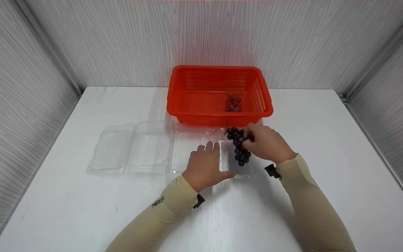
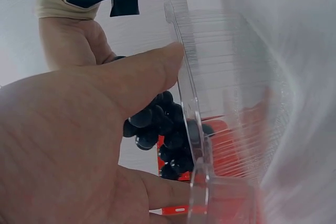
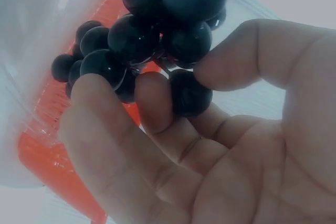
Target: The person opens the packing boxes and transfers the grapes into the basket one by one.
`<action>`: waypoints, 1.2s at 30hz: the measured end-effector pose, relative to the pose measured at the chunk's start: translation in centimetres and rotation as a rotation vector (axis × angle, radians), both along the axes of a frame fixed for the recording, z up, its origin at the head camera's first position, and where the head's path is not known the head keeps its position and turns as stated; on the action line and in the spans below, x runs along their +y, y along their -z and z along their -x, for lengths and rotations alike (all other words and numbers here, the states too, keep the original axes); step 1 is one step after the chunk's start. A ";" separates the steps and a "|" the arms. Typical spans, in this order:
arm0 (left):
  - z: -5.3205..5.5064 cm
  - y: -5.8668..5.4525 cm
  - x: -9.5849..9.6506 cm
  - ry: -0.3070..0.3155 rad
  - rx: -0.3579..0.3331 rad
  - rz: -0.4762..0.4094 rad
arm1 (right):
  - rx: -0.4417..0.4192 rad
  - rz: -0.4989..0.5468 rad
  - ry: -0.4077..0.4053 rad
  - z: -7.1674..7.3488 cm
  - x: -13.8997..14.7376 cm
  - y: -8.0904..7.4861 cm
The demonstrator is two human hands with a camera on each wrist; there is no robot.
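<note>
A bunch of dark grapes point(image 1: 242, 154) hangs from my right hand point(image 1: 266, 143), which pinches it between thumb and fingers. In the right wrist view, one grape point(image 3: 191, 93) sits between the thumb and fingertips. Below the bunch lies the right section of a clear plastic clamshell box point(image 1: 191, 136). My left hand point(image 1: 205, 168) is spread over this box, fingers straight and thumb stretched to the right. The left wrist view shows the left thumb point(image 2: 152, 66) against the box's clear rim point(image 2: 189, 87), with the dark grapes beside it.
Behind the hands stands a red plastic basket point(image 1: 219, 119) with a bunch of red grapes point(image 1: 233, 102) inside. Another clear clamshell box point(image 1: 150, 147) lies unfolded at the left. White wood-grained panels point(image 1: 117, 42) enclose the white table point(image 1: 82, 210) at the back and sides.
</note>
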State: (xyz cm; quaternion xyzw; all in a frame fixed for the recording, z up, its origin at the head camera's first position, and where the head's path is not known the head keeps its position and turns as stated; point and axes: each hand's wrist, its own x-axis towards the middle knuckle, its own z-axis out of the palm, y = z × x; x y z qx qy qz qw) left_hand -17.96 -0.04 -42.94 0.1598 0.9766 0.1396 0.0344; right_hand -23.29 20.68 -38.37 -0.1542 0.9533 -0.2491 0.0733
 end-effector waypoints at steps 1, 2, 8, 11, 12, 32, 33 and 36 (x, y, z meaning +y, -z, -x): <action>0.0 -0.1 0.0 -0.001 -0.001 0.000 | 0.003 -0.001 -0.002 0.0 0.0 0.0; 0.0 -0.1 0.0 -0.001 -0.004 0.004 | 0.007 0.000 -0.003 0.0 0.0 -0.1; 0.1 -0.2 0.1 -0.011 -0.023 0.025 | 0.014 0.029 -0.009 0.1 0.2 -0.1; 0.0 -0.2 0.1 -0.010 -0.028 0.015 | 0.008 0.044 -0.007 0.1 0.3 0.0; 0.1 -0.1 0.1 -0.011 -0.033 0.013 | 0.005 0.049 -0.004 0.1 0.3 0.0; 0.1 -0.1 0.2 -0.021 -0.040 0.016 | 0.028 0.056 0.004 0.1 0.5 -0.4; 0.1 0.0 0.2 -0.020 -0.035 0.018 | 0.027 0.056 0.007 0.1 0.6 -0.4; 0.1 0.0 0.2 -0.022 -0.031 0.014 | 0.028 0.055 0.008 0.0 0.6 -0.5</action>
